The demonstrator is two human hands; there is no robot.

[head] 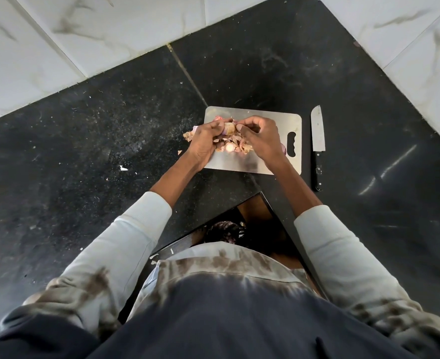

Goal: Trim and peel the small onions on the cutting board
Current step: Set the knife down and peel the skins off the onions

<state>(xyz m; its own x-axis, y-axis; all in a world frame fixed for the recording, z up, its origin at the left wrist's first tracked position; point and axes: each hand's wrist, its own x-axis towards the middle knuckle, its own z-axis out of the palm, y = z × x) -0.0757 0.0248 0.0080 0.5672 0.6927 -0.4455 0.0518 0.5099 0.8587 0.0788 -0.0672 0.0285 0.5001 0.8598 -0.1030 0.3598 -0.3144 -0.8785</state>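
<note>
Both hands work over the metal cutting board (263, 161), which lies flat on the black speckled surface (84, 151). The left hand (205, 142) and the right hand (261, 139) are raised a little above the board and meet at one small onion (228, 128). The fingers of the left hand are curled around the left side of this onion and hold it. The fingers (247, 123) of the right hand are bent and pinch at its right end, where the dry skin is; whether they hold loose skin or the onion itself cannot be told.

Under the hands, on the board, lies a heap of pale brown and pink onion peels (226, 145). Some of them hang over the left edge of the board, and one small scrap lies on the surface just beside it. In the heap a round cut onion piece (229, 147) shows its pale face. Near the handle hole of the board, a purple piece is partly hidden by the right wrist.

A knife (317, 141) lies on the surface just to the right of the board, apart from it, with the blade pointing away from the person and the black handle toward them.

Below the edge of the surface, in front of the person, a dark bag (225, 230) is open; what it holds is too dark to see clearly.
</note>
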